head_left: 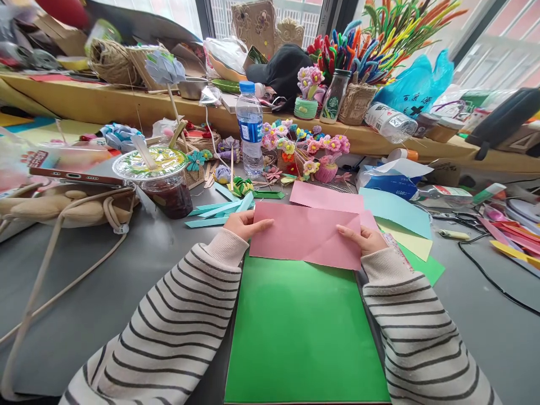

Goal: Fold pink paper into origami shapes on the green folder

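Note:
A rectangular sheet of pink paper (306,233) is held up by its two ends, with a faint crease towards its right side. My left hand (244,225) pinches the left end, thumb on the front face. At the right end my right hand (365,239) grips it the same way. Below the sheet lies a flat green board or sheet (304,332), its far edge covered by the pink paper. Behind my right hand are another pink sheet (324,195), a light blue sheet (396,211) and a pale yellow sheet (411,241).
A lidded cup of dark drink (169,194) stands at left, beside folded light blue paper strips (219,211). A water bottle (251,132) stands behind. Crafted flowers (312,146) line the back under a crowded ledge (189,112). A black cable (489,281) runs along the right.

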The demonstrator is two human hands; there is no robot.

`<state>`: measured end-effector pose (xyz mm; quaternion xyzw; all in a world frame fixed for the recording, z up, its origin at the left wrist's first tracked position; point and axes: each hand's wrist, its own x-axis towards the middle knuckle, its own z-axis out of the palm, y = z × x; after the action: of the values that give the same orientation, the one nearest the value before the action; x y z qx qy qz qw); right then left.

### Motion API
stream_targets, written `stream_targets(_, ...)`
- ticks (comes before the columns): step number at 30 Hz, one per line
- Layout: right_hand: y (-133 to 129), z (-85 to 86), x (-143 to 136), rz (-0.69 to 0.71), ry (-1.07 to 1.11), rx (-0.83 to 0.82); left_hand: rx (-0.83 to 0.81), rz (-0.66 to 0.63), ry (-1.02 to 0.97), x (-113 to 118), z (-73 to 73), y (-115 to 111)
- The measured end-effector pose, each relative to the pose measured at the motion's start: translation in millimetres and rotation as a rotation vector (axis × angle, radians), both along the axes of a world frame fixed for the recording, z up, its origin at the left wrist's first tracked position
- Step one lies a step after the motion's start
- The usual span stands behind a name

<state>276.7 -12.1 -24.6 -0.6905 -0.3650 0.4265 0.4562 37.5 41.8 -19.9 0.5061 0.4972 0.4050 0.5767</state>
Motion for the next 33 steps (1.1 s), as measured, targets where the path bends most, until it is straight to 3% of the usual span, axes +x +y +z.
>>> stream_targets(6, 2.0, -4.4, 4.7, -0.039, -0.055, -0.063, -0.014, -0.007, -0.005, 0.1, -2.5, 2.7)
stream_targets(10, 2.6, -6.2, 9.8, 0.017, -0.121, -0.078, 0.07, 0.014, 0.005, 0.2, -4.0, 3.3)
stream_targets(14, 1.8, -2.2, 7.1, -0.043, -0.087, -0.1, 0.122, 0.03, 0.0, 0.7, -2.6, 1.4)
stream_targets(19, 0.8, 0.8, 0.2, -0.093, 0.042, -0.033, -0.033, -0.007, -0.13, 2.2, 3.4, -0.9)
stream_targets(23, 0.7, 0.6, -1.7, -0.101, 0.047, -0.007, -0.133, 0.014, -0.1, 4.5, 5.0, -1.1)
stream_targets(33, 0.0, 6.8, -7.3, -0.15, 0.094, -0.032, 0.073, 0.095, 0.019, 7.3, -1.0, -2.7)
